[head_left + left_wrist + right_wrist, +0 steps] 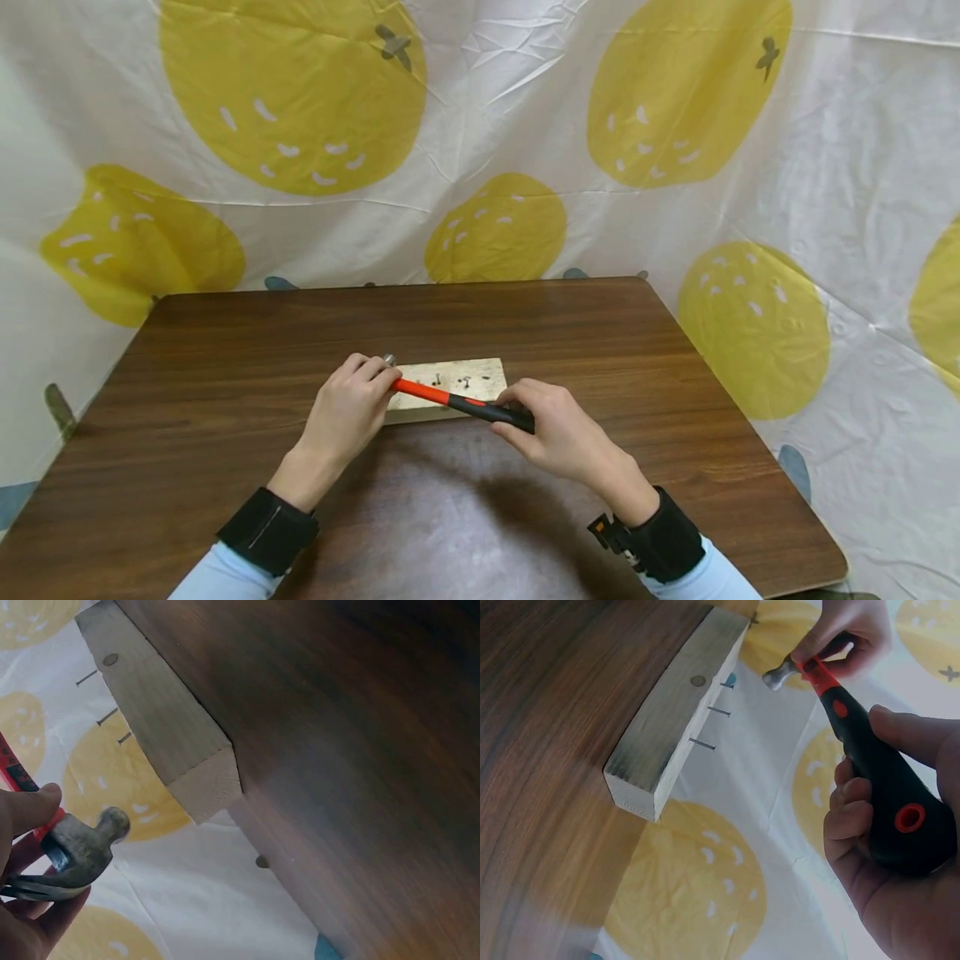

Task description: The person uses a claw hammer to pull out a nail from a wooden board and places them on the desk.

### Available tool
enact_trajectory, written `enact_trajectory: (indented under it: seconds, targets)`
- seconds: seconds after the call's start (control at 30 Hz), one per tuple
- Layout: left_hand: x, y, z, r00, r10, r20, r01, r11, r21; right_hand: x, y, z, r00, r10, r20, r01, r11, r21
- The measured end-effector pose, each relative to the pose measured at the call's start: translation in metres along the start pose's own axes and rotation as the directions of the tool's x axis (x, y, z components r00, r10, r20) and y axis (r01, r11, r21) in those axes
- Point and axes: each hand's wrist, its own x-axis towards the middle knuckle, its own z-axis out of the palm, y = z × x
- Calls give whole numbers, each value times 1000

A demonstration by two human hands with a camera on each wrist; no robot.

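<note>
You are looking down at a dark brown wooden desk [225, 375] that fills the lower half of the head view. Behind it hangs a white cloth printed with large yellow fruit shapes [292, 92].

At the centre of the frame you hold a hammer [450, 400] level above the desk, with both hands. Your left hand [347, 412], just left of centre, has its fingers curled round the metal head end; in the left wrist view the thumb presses on the orange neck just below the grey claw head [82, 851], at the lower left of that frame. Your right hand [558, 429], just right of centre, has its fingers wrapped round the black rubber grip; in the right wrist view the grip [889, 802] fills the right side, with the butt end nearest the camera.

Directly behind the hammer, a pale wooden block [450, 385] lies flat on the desk. Several nails [465, 382] stand partly driven in its top face; the wrist views show three thin shafts sticking out, plus one round nail head [698, 680] sitting flush with the wood.

Black wrist straps and light blue sleeves [225, 575] show at the bottom edge.
</note>
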Motion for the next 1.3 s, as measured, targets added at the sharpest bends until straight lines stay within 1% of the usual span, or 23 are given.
enact_trajectory:
  seconds: [0.13, 0.23, 0.4, 0.57, 0.73, 0.83, 0.93, 1.03, 1.17, 1.23, 1.3]
  targets:
    - [-1, -1, 2, 1000, 3, 3, -3, 1000, -1, 0, 1, -3, 1000, -2, 7, 2, 1000, 16]
    - [-2, -2, 3, 1000, 0, -1, 0, 1000, -4, 1, 2, -6, 1000, -21, -15, 21, 999, 33]
    - [-5, -3, 4, 1000, -12, 5, 13, 1000, -21, 2, 6, -10, 993, -60, -103, 66, 996, 58]
    - [-7, -2, 4, 1000, -22, 16, 22, 999, -31, 4, 9, -12, 981, -68, -183, 83, 994, 76]
    - [-8, -2, 4, 999, -47, 9, 47, 998, -36, 6, 11, -12, 965, -39, -259, 86, 982, 170]
    - [-8, -3, 4, 998, -60, 0, 60, 998, -37, 7, 12, -12, 956, -1, -293, 78, 965, 250]
    - [-10, -4, 5, 998, -69, -3, 69, 997, -39, 7, 15, -11, 946, 27, -323, 74, 952, 296]
    - [-11, -4, 4, 997, -79, -5, 79, 996, -50, 6, 19, -9, 946, 61, -320, 43, 951, 308]
    - [-11, -2, 4, 995, -102, -17, 101, 992, -77, 4, 24, -6, 959, 105, -262, -22, 953, 301]
    - [-10, -2, 3, 993, -115, -24, 112, 989, -92, 4, 26, -3, 968, 96, -231, -25, 957, 290]
    - [-8, -1, 3, 992, -124, -31, 120, 987, -112, 4, 28, -1, 975, 68, -210, -5, 959, 285]
